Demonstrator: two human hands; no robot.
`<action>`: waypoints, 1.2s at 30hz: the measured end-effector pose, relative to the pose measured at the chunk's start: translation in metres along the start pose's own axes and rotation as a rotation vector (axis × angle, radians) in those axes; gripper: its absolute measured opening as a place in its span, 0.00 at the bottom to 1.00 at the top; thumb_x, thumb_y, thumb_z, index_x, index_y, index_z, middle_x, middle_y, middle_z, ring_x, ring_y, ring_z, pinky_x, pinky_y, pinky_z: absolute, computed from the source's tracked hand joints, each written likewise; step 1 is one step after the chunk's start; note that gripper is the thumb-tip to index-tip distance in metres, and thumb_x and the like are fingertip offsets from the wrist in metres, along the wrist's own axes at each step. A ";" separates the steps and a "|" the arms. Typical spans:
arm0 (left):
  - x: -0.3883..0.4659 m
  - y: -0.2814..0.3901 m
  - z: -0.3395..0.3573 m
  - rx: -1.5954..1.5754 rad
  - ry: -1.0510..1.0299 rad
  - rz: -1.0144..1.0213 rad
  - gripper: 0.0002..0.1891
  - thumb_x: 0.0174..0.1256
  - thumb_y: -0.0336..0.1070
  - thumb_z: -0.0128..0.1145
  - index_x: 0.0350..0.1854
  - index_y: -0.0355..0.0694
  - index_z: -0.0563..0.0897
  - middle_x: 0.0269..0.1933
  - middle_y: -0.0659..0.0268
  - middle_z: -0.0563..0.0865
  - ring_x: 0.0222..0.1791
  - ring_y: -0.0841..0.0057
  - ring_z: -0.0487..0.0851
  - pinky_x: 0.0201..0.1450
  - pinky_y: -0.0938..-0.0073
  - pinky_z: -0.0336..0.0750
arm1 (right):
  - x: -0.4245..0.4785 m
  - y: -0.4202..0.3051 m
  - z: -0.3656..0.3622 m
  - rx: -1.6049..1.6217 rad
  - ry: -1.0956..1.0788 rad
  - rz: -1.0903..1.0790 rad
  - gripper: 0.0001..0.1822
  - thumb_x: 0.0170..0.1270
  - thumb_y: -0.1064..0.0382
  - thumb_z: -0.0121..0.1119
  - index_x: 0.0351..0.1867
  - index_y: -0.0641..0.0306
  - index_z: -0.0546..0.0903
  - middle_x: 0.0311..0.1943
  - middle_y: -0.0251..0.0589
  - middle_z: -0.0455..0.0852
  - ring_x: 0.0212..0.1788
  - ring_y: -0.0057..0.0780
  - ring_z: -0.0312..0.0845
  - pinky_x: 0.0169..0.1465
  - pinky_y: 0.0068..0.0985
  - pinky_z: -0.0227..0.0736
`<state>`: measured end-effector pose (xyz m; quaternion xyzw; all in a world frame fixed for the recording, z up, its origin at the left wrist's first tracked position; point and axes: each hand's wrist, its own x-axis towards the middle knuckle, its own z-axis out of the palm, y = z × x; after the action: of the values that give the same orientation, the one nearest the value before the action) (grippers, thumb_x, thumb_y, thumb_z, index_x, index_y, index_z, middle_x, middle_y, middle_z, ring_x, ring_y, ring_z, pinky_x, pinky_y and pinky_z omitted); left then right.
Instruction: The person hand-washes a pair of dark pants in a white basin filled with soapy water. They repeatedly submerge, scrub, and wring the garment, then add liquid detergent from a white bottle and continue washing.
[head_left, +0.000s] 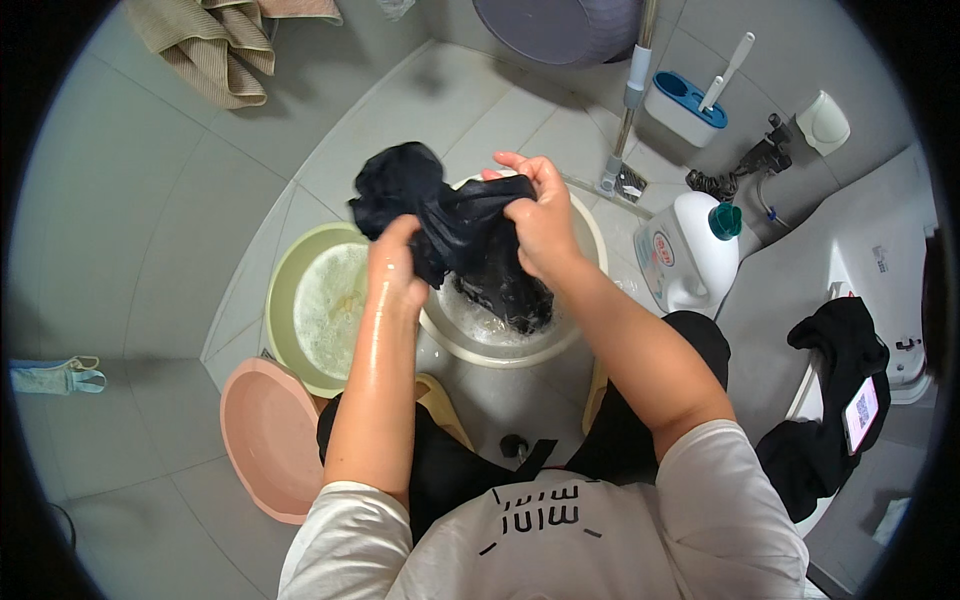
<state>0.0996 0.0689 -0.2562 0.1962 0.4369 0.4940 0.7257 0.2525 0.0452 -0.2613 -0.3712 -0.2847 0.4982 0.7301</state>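
Note:
A wet black garment (480, 232) is stretched between my two hands above a white plastic basin (514, 360). My left hand (397, 266) grips its left part, where a bunched end flops up and away from me. Higher on the right, my right hand (544, 214) pinches another part, with some fingers raised. The garment's lower end hangs down into foamy water (487, 322) in the basin. Left of my left forearm, a pale green basin (280, 315) holds cloudy, sudsy water (330, 307).
An empty-looking pink basin (262, 442) leans by my left leg. At right stand a white detergent jug (686, 251) with a green cap and a mop pole (630, 105). Black clothing (802, 450) and a phone (861, 415) rest on the washbasin side. A brush holder (686, 112) hangs behind.

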 end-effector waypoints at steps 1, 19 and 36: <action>-0.003 -0.009 0.008 0.139 0.058 0.083 0.15 0.52 0.24 0.51 0.45 0.32 0.76 0.40 0.60 0.81 0.38 0.69 0.81 0.43 0.71 0.76 | -0.005 -0.002 0.007 0.061 -0.003 -0.030 0.23 0.38 0.88 0.39 0.37 0.63 0.67 0.50 0.50 0.74 0.50 0.38 0.74 0.52 0.28 0.71; 0.008 -0.027 0.019 -0.378 -0.359 -0.093 0.18 0.63 0.50 0.44 0.40 0.41 0.78 0.39 0.62 0.81 0.39 0.68 0.79 0.44 0.68 0.75 | -0.034 0.006 0.031 -1.076 -0.315 -1.122 0.12 0.41 0.55 0.63 0.14 0.54 0.73 0.16 0.33 0.63 0.20 0.32 0.62 0.22 0.26 0.56; -0.036 0.012 0.022 -0.299 -0.424 -0.135 0.20 0.57 0.42 0.53 0.49 0.35 0.75 0.46 0.58 0.81 0.45 0.64 0.80 0.52 0.65 0.74 | -0.004 -0.040 -0.002 -0.280 -0.554 0.419 0.33 0.47 0.59 0.70 0.54 0.69 0.70 0.49 0.44 0.77 0.51 0.30 0.73 0.56 0.27 0.67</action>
<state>0.1066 0.0455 -0.2198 0.1563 0.2092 0.4516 0.8532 0.2730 0.0322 -0.2293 -0.3688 -0.4547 0.6745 0.4498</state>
